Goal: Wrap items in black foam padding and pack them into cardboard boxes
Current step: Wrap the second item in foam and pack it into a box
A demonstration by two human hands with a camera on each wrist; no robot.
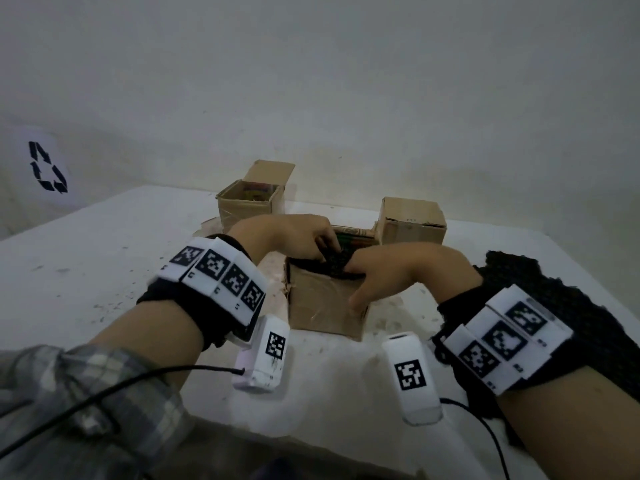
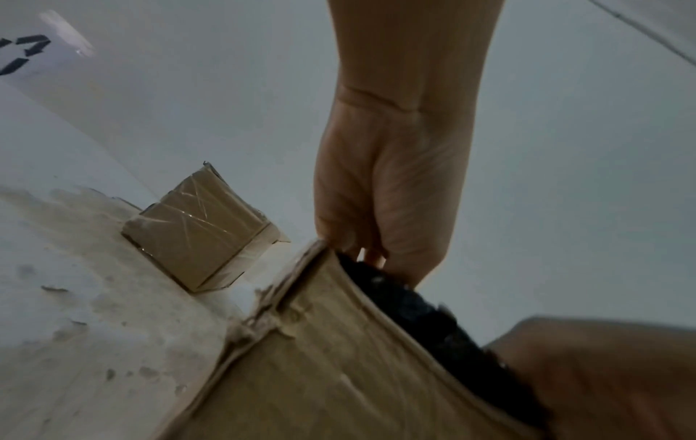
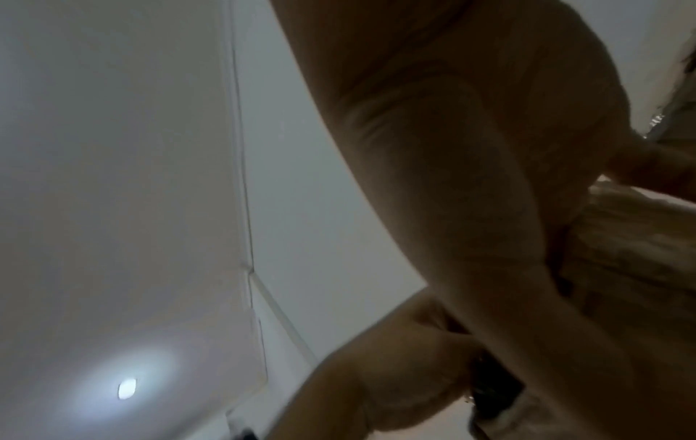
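The near cardboard box [image 1: 325, 306] is matt brown card with glossy clear tape across its face and torn, rough edges. The black foam padding [image 1: 334, 263] appears coarse and open-textured. The table [image 1: 104, 258] is matt white, scuffed and stained.

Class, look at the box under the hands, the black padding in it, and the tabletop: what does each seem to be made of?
Near box: brown cardboard, matte, with glossy clear tape streaks and a frayed, torn corner edge.
Black padding: probably soft foam; dull, coarse, netted texture.
Table: hard white surface, material unclear; patches are chipped or worn to beige.
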